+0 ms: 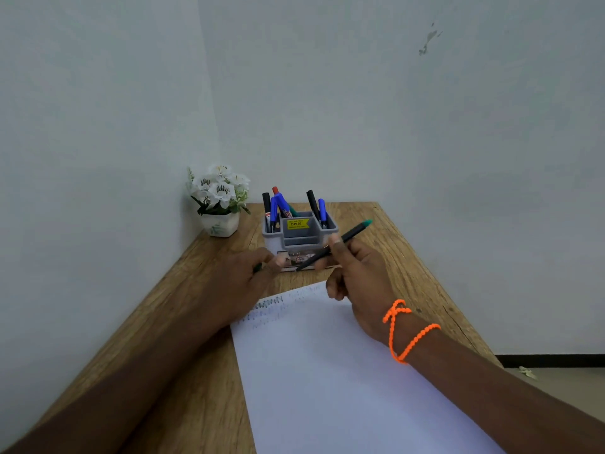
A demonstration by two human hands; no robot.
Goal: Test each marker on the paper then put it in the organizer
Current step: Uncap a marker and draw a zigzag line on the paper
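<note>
A slim black marker with a green end [340,240] is pinched in my right hand [357,276], its tip pointing down-left above the far edge of the white paper [343,381]. My left hand [248,276] sits just left of it with fingers curled round a small green piece, probably the cap [258,267], mostly hidden. Faint scribbles [271,306] mark the paper's top left. Right behind both hands stands the grey organizer [299,235], holding several black, blue and red markers [278,204].
A white pot of white flowers [219,201] stands in the back left corner of the wooden table [203,371]. Walls close in on the left and behind. The table's right edge drops to the floor [556,381]. An orange bead bracelet circles my right wrist.
</note>
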